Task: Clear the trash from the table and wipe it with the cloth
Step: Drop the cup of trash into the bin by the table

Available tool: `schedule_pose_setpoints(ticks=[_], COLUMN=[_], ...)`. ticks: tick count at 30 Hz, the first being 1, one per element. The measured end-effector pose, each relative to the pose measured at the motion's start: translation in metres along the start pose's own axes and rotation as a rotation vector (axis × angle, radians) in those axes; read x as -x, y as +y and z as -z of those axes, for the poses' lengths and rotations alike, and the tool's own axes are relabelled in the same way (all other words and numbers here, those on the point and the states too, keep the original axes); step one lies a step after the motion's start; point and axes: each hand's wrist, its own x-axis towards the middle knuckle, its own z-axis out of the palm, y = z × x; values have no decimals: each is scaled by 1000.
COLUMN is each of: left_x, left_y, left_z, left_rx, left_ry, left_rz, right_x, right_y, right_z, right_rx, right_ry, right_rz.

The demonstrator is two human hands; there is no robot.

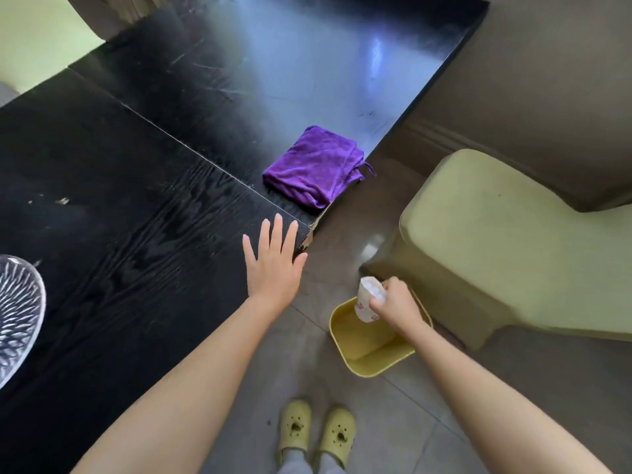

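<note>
A folded purple cloth (314, 165) lies on the black table (136, 186), close to its right edge. My left hand (273, 261) rests flat and open on the table's corner, fingers spread, a short way in front of the cloth. My right hand (396, 302) is down beside the table, shut on a white paper cup with a small print (367, 301). It holds the cup tilted just over the rim of a yellow trash bin (362, 343) that stands on the floor.
A clear ribbed glass dish (17, 313) sits at the table's left edge. A pale yellow stool (506, 254) stands right behind the bin. My feet in yellow clogs (316, 429) stand on the grey tiled floor.
</note>
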Motion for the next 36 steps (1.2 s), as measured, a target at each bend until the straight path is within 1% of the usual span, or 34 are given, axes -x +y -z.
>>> schedule_pose_setpoints(ticks=[2,4,10,16,20,30,33,36], left_x=[-2,-3,-6,-9,-8,-7,-9,-7], left_y=[1,2,3,3,1,1,1,1], left_z=[-8,-13,-24,-30,-32,-32,-31,-29], left_rx=[-20,-16,-58,-117,-147,-159,-166,-167], left_ry=[116,172,223,289,320,293,267,208], left_rz=[38,72,87,78,69,83,83,92], right_x=[-17,-31,-65,-91,-97,-93,-91,-85], right_y=[15,27,62,77,79,78,68,51], right_z=[-29,-53,-118,-157,-167,-159,-143,-120], right_rx=[22,49,163,181,168,277,350,386], right_ry=[-8,-6,-18,-73,-122,-295,-338,-400], right_rz=[-43,-88,-162,-263,-303,-262,-199,-128])
